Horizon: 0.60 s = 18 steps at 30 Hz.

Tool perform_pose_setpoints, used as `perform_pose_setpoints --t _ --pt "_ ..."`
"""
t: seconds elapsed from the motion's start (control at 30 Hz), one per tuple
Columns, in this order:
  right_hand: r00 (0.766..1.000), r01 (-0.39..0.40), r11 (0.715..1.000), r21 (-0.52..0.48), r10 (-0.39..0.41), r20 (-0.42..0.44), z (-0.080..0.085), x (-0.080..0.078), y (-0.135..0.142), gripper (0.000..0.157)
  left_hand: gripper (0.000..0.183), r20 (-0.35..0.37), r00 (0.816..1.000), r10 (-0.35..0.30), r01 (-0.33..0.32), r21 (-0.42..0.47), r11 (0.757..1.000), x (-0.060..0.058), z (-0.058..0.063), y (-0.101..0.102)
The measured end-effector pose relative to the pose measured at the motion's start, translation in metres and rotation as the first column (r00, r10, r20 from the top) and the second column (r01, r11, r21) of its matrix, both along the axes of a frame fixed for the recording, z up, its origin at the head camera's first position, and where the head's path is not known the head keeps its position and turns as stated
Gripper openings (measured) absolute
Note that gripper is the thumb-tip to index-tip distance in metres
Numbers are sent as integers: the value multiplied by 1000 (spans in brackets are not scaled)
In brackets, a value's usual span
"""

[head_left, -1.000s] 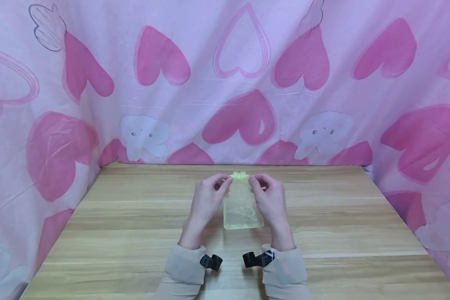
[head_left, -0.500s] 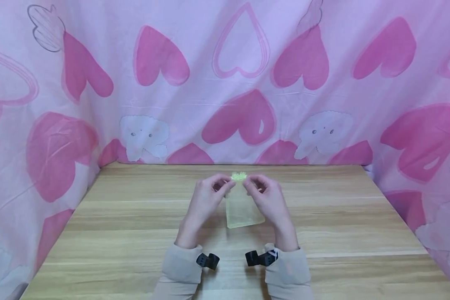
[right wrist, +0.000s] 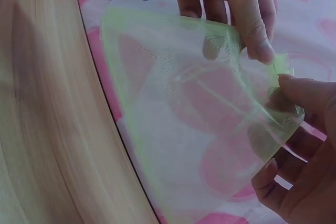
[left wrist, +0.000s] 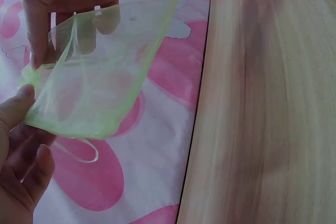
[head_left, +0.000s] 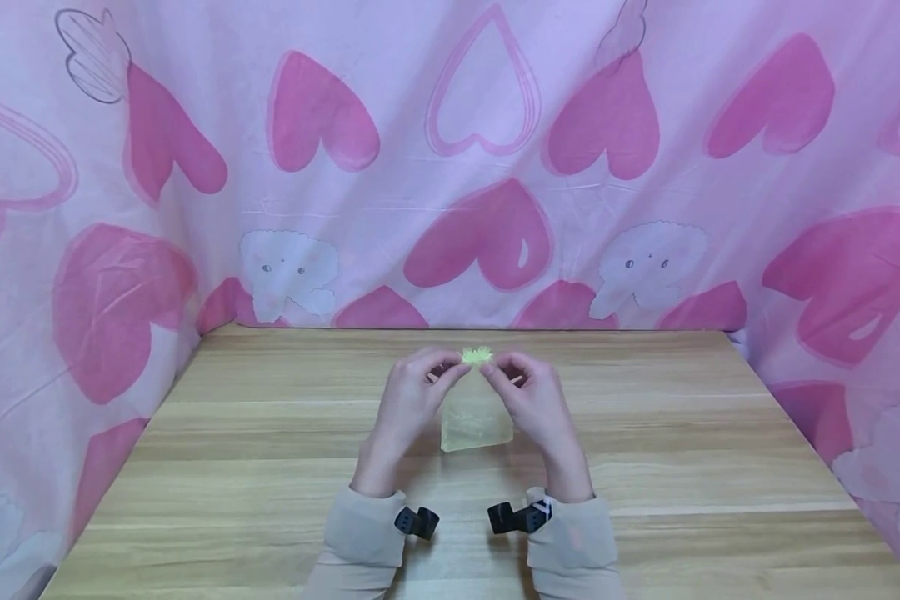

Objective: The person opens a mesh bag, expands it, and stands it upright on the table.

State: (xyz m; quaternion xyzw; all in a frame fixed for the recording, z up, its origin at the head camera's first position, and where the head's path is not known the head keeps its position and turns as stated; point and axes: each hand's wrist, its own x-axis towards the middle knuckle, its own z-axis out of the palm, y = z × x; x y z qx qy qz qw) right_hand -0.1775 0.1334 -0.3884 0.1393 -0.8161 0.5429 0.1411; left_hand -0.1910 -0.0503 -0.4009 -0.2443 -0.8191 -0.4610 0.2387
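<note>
Fingertips of the left hand (head_left: 411,396) are pinching one side of a gathered, ruffled neck (head_left: 477,356); those of the right hand (head_left: 534,396) are pinching the other, thumbs nearly meeting. Both grips are looking narrow, with only thin fabric between thumb and finger. Neither hand is sitting clearly nearer. Neck is belonging to a sheer yellow-green pouch (head_left: 476,427), which is hanging between the hands, its body widening from the pinch back toward the person. Long axis is running between the wrists, bottom edge slanting slightly. Judgement: any coming move is depending on that neck lying centred between two opposed pinches. Thin cord loop (left wrist: 96,156) is dangling below the pouch in the left wrist view. Pouch is apparently hanging above the worktop (head_left: 270,483); heart-printed curtain (head_left: 322,117) is standing behind.
</note>
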Motion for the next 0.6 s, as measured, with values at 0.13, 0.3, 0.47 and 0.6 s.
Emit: perform_pose_setpoints --t 0.13,0.3,0.47,0.6 --pt "999 22 999 27 -21 -42 -1 0 1 10 8 13 999 -34 33 69 997 0 0 -1" --pt "996 28 999 38 -25 -84 -2 -1 4 9 7 60 995 -82 72 149 986 0 -1 -3" --pt "994 19 999 37 -15 -110 -3 -1 4 8 8 66 992 -108 94 188 978 -1 -3 -5" --pt "994 29 999 31 -25 -109 -3 -1 3 8 8 68 991 -118 102 210 972 -1 -3 -5"
